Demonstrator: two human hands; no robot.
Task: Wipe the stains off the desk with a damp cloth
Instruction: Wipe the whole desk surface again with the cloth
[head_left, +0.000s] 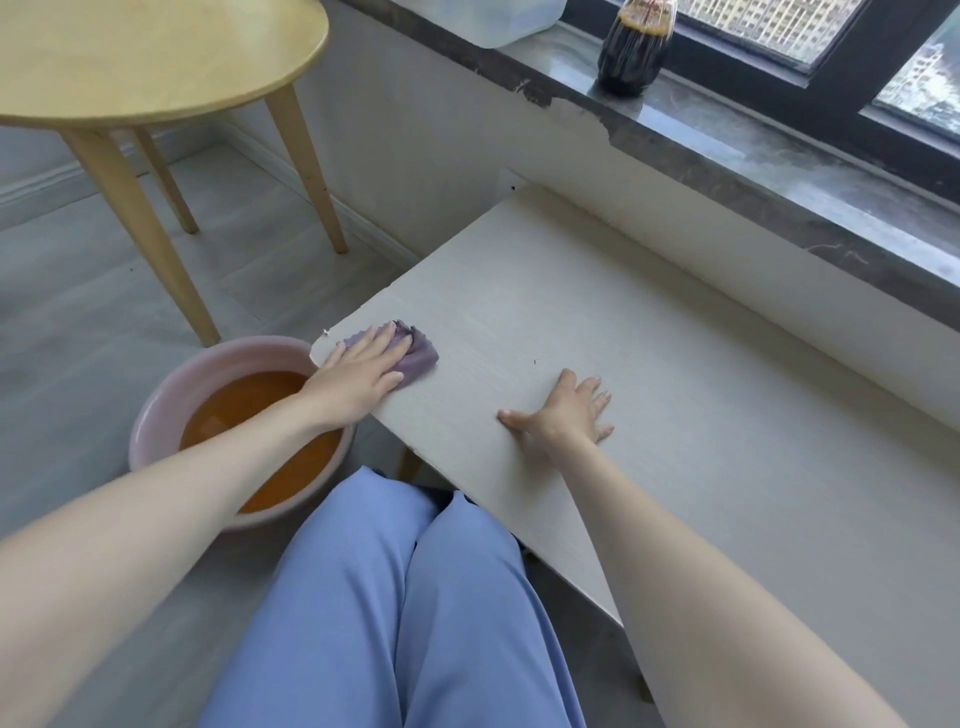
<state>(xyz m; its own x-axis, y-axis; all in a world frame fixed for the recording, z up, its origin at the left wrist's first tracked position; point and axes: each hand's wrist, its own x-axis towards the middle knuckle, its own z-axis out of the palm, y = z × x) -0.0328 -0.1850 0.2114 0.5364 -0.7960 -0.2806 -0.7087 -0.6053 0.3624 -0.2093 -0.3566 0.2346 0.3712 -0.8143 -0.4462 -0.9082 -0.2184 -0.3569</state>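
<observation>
A pale off-white desk (649, 364) runs from the lower middle toward the right, under a window sill. A crumpled purple cloth (418, 356) lies on the desk's left corner, and my left hand (358, 371) presses flat on top of it, fingers together. My right hand (563, 410) rests palm down on the bare desk near the front edge, fingers spread, holding nothing. A few tiny dark specks (532, 359) mark the desk surface between the two hands.
A pink basin (156, 410) of orange-brown water stands on the floor just left of the desk corner, under my left forearm. A round wooden table (150, 57) is at the upper left. A dark bottle (631, 49) and a clear plastic container (493, 21) sit on the sill.
</observation>
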